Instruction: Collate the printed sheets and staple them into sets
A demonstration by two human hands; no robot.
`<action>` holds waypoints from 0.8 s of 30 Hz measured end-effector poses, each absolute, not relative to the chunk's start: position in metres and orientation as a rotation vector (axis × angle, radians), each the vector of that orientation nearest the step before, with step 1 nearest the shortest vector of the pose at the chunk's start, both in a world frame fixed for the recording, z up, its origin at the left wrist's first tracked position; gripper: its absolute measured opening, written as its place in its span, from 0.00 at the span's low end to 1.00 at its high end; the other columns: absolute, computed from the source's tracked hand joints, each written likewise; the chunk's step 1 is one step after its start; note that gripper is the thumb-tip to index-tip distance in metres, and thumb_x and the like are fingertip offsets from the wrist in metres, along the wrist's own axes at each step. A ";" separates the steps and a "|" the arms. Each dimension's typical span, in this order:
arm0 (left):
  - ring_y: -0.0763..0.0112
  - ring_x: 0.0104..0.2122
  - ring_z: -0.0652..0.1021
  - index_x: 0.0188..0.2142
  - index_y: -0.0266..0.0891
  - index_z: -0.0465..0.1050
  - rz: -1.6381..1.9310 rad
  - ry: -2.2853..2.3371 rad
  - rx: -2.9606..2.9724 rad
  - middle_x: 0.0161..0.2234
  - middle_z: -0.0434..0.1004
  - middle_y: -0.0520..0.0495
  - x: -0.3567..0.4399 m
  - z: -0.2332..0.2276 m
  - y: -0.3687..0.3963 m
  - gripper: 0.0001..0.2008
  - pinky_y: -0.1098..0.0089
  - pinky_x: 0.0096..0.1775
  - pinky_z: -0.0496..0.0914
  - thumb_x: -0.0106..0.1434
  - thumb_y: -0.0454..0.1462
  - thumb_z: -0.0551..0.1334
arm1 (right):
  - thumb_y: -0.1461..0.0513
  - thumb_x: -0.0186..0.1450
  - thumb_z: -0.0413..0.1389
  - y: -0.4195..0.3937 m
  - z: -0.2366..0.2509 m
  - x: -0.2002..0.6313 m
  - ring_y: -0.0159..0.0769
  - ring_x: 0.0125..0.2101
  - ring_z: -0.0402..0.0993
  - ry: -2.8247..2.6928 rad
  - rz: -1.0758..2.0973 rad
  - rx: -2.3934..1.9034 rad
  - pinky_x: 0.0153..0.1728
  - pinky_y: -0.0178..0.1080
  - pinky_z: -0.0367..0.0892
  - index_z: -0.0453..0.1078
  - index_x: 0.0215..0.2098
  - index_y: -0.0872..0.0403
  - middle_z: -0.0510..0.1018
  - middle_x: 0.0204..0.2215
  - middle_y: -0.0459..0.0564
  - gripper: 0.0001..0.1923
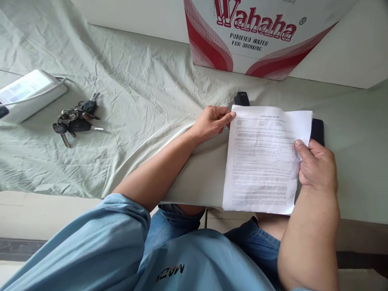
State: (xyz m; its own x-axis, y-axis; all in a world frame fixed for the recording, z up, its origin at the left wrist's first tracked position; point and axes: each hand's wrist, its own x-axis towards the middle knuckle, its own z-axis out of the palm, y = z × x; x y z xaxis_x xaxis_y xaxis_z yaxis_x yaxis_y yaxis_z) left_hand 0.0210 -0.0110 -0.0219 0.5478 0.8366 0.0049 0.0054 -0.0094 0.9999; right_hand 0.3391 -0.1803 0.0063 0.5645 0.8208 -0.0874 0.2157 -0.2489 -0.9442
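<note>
Stretching in slantwise over the cloth-covered table (pixel 203 169), the left hand (pixel 212 122) is pinching the printed paper (pixel 262 161) near its upper-left corner, while the right hand (pixel 317 166) is gripping its right edge, thumb on top.

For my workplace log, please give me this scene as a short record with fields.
Left hand: pinches paper near its upper left corner
Right hand: grips the paper's right edge, thumb on the printed face
Partly hidden by paper: small black object at top, dark object at right
Left side: bunch of keys beside white device
Far side: Wahaha carton
Surface: pale green cloth, wrinkled at left
</note>
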 end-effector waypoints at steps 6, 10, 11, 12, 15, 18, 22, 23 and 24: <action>0.73 0.26 0.66 0.37 0.43 0.76 0.697 0.891 1.609 0.23 0.66 0.59 0.025 -0.021 -0.012 0.10 0.63 0.34 0.61 0.71 0.43 0.72 | 0.35 0.58 0.83 -0.185 0.005 0.355 0.43 0.28 0.75 -0.857 0.943 -1.960 0.28 0.45 0.74 0.80 0.32 0.44 0.81 0.25 0.43 0.28; 0.71 0.28 0.69 0.43 0.46 0.71 0.685 0.934 1.705 0.23 0.67 0.63 0.027 -0.018 -0.015 0.11 0.64 0.40 0.64 0.65 0.33 0.69 | 0.39 0.60 0.83 -0.186 0.004 0.359 0.48 0.29 0.82 -0.887 1.033 -2.002 0.26 0.45 0.77 0.79 0.30 0.42 0.80 0.23 0.42 0.25; 0.71 0.28 0.69 0.45 0.47 0.69 0.676 0.927 1.708 0.23 0.66 0.65 0.027 -0.017 -0.015 0.14 0.64 0.41 0.65 0.64 0.32 0.69 | 0.40 0.60 0.83 -0.186 0.004 0.359 0.48 0.29 0.83 -0.886 1.057 -2.013 0.26 0.45 0.78 0.80 0.31 0.42 0.80 0.23 0.42 0.24; 0.71 0.28 0.70 0.46 0.48 0.66 0.662 0.917 1.708 0.23 0.65 0.66 0.026 -0.016 -0.016 0.16 0.64 0.41 0.65 0.64 0.31 0.69 | 0.41 0.60 0.83 -0.187 0.005 0.360 0.48 0.29 0.83 -0.881 1.080 -2.026 0.26 0.45 0.78 0.80 0.31 0.43 0.81 0.23 0.42 0.24; 0.70 0.29 0.70 0.44 0.49 0.63 0.601 0.887 1.748 0.24 0.66 0.66 0.025 -0.011 -0.018 0.19 0.64 0.42 0.66 0.62 0.28 0.67 | 0.41 0.59 0.83 -0.189 0.008 0.363 0.45 0.26 0.81 -0.869 1.145 -2.054 0.25 0.44 0.76 0.83 0.33 0.44 0.84 0.25 0.43 0.23; 0.70 0.29 0.69 0.38 0.48 0.65 0.533 0.881 1.825 0.25 0.67 0.63 0.024 -0.005 -0.019 0.17 0.63 0.41 0.65 0.60 0.25 0.67 | 0.39 0.58 0.82 -0.191 0.010 0.366 0.42 0.25 0.79 -0.877 1.208 -2.055 0.24 0.43 0.74 0.85 0.34 0.46 0.88 0.27 0.45 0.24; 0.69 0.30 0.70 0.35 0.47 0.65 0.514 0.931 1.873 0.27 0.69 0.60 0.029 0.000 -0.022 0.17 0.63 0.41 0.64 0.60 0.24 0.67 | 0.39 0.57 0.83 -0.191 0.010 0.366 0.42 0.24 0.79 -0.898 1.197 -2.046 0.23 0.43 0.75 0.85 0.32 0.45 0.89 0.28 0.46 0.24; 0.69 0.30 0.71 0.35 0.47 0.65 0.518 0.962 1.882 0.27 0.70 0.60 0.031 0.000 -0.022 0.17 0.63 0.41 0.64 0.60 0.23 0.66 | 0.41 0.56 0.84 -0.191 0.009 0.365 0.42 0.23 0.79 -0.921 1.140 -2.023 0.22 0.43 0.74 0.84 0.31 0.45 0.88 0.26 0.45 0.23; 0.69 0.31 0.71 0.35 0.47 0.64 0.520 0.997 1.894 0.28 0.71 0.59 0.034 -0.001 -0.023 0.18 0.63 0.41 0.64 0.59 0.23 0.66 | 0.43 0.56 0.85 -0.190 0.009 0.365 0.42 0.22 0.78 -0.947 1.063 -1.992 0.21 0.43 0.73 0.84 0.30 0.44 0.86 0.25 0.44 0.22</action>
State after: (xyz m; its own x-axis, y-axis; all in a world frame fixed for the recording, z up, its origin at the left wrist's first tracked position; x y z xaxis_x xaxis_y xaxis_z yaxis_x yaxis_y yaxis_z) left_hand 0.0337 -0.0231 -0.0011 0.5853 0.8098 -0.0421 0.4285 -0.2647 0.8639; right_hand 0.3649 -0.1904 0.0087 0.4015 0.8342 -0.3780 0.2795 -0.5046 -0.8168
